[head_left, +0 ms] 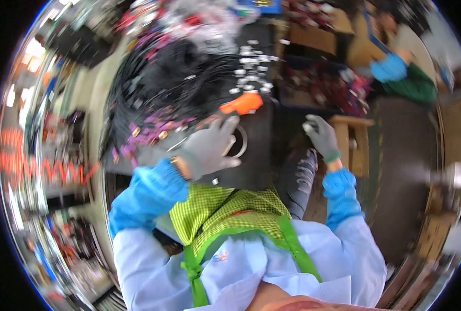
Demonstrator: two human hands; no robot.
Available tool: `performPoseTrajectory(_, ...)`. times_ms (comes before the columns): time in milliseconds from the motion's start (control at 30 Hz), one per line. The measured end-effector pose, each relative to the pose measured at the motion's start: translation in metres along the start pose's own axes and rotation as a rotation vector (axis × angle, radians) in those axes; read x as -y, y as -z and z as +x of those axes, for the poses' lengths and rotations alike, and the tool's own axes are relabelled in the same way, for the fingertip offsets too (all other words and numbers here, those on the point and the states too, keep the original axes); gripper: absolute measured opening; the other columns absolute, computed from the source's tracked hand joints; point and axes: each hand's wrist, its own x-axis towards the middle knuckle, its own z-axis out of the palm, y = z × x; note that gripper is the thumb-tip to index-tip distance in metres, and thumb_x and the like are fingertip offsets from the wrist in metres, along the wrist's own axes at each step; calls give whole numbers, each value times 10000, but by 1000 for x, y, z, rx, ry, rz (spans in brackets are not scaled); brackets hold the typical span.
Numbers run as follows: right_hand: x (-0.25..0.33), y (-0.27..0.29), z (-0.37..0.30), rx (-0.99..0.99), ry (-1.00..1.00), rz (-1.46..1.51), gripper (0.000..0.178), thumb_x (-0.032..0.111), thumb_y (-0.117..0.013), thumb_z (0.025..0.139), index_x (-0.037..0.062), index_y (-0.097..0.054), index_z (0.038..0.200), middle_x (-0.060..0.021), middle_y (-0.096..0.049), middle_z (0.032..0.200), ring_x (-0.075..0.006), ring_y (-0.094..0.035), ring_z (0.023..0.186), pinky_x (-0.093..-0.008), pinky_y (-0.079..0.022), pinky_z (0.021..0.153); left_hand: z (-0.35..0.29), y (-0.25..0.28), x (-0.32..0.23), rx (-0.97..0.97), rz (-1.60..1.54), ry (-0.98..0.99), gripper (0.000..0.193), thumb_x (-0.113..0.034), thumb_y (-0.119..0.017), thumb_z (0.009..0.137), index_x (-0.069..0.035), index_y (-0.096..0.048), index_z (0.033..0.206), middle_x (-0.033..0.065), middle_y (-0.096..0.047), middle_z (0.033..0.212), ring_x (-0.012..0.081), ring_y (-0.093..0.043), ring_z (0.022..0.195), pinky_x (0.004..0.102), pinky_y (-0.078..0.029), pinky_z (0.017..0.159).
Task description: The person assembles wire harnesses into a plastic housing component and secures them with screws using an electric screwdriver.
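Note:
My left hand [207, 147], in a grey glove, is over the dark table [254, 171], its fingers and thumb apart and open. Beside its fingertips lies a pale ring [244, 140], and just beyond is an orange object [243, 103], too blurred to name. My right hand [322, 139], gloved too, hangs off the table's right side with loosely bent fingers; nothing shows in it. Left of my left hand are purple pieces with copper-coloured ends [147, 135]. Behind them spreads a heap of black cables [163, 78]. Small white blocks [251, 65] are scattered at the far right of the table.
Clear plastic bags [204, 23] are piled at the back. A dark bin of reddish parts [318, 85] stands right of the table, near a wooden stool [352, 145]. Another person's blue-sleeved arm [391, 67] is at the far right. An orange coiled hose [44, 160] hangs left.

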Motion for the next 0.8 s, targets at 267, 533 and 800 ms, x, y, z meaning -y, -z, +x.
performPoseTrajectory(267,-144,11,19,98,-234,-224,427,329,-616,836,19,-593,1129,-213,-656,1038,-366,-625,984,-420,-489,869,23,28,-1,141,510,-653,443,-318,-599,757,-317,-546,1197,28,-501,1233,266,-499,1127,516,-362,1004)
performPoseTrajectory(533,-267,8,109,192,-424,-507,511,297,-605,837,35,-515,1267,-249,-591,1167,-410,-567,1064,-466,-466,906,-10,16,-21,226,120,88,753,-346,-729,677,-76,-448,1322,219,-386,1371,529,-275,1305,659,-252,1042)
performPoseTrajectory(800,-371,58,216,-122,-638,-509,564,421,-634,789,42,-574,1203,-244,-597,1174,-414,-564,1083,-471,-466,919,-2,-44,-22,-118,220,208,365,-232,-671,734,-130,-509,1045,108,-514,1133,436,-430,1151,571,-386,936)
